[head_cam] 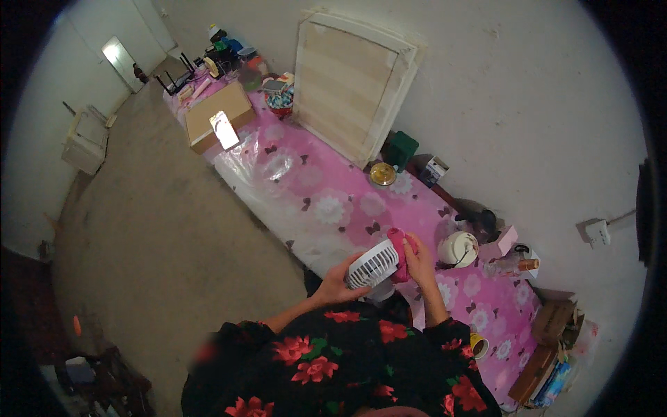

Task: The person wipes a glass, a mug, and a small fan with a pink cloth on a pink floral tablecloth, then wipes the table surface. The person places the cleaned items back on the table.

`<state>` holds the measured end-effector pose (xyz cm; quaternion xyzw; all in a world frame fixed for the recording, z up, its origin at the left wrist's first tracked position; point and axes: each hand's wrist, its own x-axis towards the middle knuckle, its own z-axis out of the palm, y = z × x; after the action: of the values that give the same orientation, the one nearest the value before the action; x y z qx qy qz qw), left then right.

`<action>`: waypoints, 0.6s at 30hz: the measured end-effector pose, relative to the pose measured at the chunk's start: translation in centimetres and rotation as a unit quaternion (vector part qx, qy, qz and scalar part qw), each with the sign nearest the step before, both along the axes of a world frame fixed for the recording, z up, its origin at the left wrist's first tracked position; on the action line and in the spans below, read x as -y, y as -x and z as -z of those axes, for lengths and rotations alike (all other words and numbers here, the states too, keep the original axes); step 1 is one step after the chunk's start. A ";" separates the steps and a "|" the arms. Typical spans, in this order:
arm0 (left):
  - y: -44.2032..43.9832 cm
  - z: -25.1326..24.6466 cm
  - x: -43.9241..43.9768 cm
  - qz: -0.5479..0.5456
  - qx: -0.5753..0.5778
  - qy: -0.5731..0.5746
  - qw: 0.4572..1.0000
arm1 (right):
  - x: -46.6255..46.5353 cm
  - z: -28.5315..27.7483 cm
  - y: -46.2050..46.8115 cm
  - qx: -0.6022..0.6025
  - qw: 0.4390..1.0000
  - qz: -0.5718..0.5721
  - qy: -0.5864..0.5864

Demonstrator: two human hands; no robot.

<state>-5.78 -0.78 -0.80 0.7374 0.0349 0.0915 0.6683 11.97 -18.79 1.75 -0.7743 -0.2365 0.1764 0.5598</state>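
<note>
My left hand (338, 281) grips a round white plastic body with a slotted guard (373, 265), which looks like the head of a small fan. A bright pink cloth (400, 255) is bunched in my right hand (420, 260) and pressed to the far right side of the white guard. Both hands are above the near edge of a table with a pink floral plastic cover (333, 208). Under the guard, a translucent pale part (383, 292) shows beside my body, mostly hidden.
To the right stand a cream tub (458, 249), a pink box (499, 242) and a clear bottle (503, 267). A yellow cup (478, 345) lies by my right sleeve. Farther off are a gold-coloured round dish (383, 174), a cardboard box (219, 114) and a lit phone (224, 130).
</note>
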 end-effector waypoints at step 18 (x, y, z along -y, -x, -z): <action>-0.3 -0.3 0.9 -0.023 -0.030 -0.066 0.997 | -0.8 -2.6 2.0 0.264 0.958 -0.098 0.043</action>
<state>-5.52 -1.67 -0.52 0.7814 0.0655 0.0864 0.6145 9.94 -18.03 4.32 -0.7899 -0.4427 0.0292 0.4234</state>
